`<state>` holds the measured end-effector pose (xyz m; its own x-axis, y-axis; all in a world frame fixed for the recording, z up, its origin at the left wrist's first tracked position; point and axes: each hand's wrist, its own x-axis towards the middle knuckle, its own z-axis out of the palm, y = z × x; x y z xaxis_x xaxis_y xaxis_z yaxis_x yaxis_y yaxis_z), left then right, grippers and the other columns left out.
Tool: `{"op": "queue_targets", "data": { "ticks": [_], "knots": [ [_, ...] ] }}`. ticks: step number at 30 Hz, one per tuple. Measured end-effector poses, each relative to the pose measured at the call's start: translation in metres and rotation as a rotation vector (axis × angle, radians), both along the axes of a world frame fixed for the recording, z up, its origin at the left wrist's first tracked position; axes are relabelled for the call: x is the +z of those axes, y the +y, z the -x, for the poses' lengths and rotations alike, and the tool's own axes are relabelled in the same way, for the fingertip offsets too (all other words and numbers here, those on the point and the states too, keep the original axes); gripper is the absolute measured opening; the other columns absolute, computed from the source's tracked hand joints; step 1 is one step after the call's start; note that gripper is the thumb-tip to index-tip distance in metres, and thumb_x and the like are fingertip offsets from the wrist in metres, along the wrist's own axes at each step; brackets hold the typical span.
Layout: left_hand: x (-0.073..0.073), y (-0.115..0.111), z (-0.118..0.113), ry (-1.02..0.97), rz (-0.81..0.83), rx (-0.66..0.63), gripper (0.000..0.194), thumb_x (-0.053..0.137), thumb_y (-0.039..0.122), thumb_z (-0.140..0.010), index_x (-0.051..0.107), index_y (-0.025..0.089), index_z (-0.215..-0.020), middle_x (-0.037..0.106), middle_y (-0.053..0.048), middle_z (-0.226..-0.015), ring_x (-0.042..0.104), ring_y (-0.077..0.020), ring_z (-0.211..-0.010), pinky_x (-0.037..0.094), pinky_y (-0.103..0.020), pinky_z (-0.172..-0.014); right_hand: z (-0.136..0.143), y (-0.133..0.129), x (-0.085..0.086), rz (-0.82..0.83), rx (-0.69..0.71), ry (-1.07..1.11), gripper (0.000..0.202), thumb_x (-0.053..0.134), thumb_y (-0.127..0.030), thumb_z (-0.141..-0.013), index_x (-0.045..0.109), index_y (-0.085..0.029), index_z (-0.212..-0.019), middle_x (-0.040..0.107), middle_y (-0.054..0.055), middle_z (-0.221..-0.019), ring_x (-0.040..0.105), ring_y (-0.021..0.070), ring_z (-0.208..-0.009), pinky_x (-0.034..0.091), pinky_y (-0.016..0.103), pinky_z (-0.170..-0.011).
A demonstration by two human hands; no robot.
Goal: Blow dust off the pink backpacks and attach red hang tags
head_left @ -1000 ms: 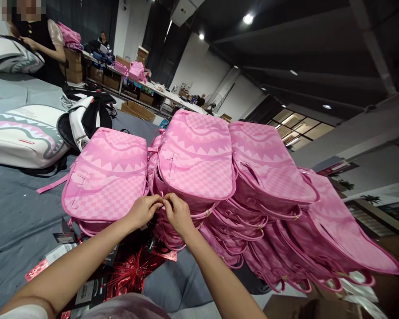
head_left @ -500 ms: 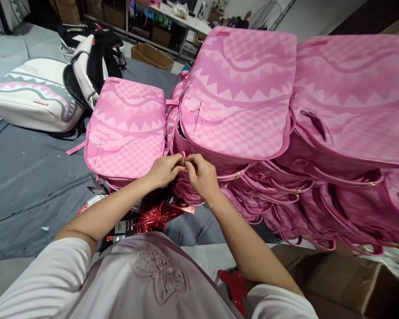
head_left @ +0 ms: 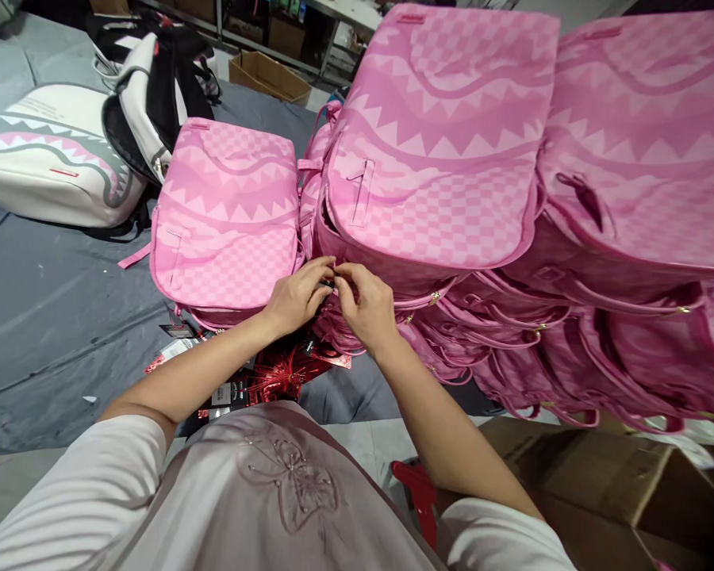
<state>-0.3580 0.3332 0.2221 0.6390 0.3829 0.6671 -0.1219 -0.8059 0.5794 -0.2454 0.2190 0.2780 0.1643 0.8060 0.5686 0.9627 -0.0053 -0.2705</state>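
At the near left corner of a large pink backpack (head_left: 440, 143), my two hands meet fingertip to fingertip. My left hand (head_left: 298, 296) is closed in a pinch, and my right hand (head_left: 366, 306) pinches right beside it. A small dark bit shows between the fingers, too little to name, close to a thin pink piece on the bag. A smaller pink backpack (head_left: 226, 214) lies just left of my hands. Below them are red foil strands (head_left: 282, 377) and black hang tags (head_left: 232, 394), partly covered by my left forearm.
Another pink backpack (head_left: 648, 143) lies to the right, above several stacked pink bags (head_left: 577, 349). A white backpack (head_left: 53, 159) with a shark-mouth print and a black-and-white bag (head_left: 160, 95) are on the grey cloth (head_left: 41, 317). Cardboard boxes (head_left: 577, 468) stand at lower right.
The view has tilted down a little, so the bags sit higher in the picture. My hands stay pinched together at the bag's corner, and a small dark bit now shows between them.
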Motion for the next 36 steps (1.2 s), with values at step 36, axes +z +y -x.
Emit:
{"op": "queue_targets", "data": {
  "ticks": [36],
  "knots": [
    [-0.201, -0.279, -0.087, 0.675, -0.054, -0.017, 0.02, 0.059, 0.017, -0.086, 0.063, 0.017, -0.106, 0.071, -0.007, -0.091, 0.066, -0.0186, -0.09, 0.046, -0.031, -0.087, -0.138, -0.371, -0.27, 0.326, -0.249, 0.562, 0.037, 0.044, -0.044, -0.087, 0.069, -0.018, -0.095, 0.075, 0.012, -0.093, 0.072, 0.025, -0.08, 0.057, 0.035, -0.076]
  ]
}}
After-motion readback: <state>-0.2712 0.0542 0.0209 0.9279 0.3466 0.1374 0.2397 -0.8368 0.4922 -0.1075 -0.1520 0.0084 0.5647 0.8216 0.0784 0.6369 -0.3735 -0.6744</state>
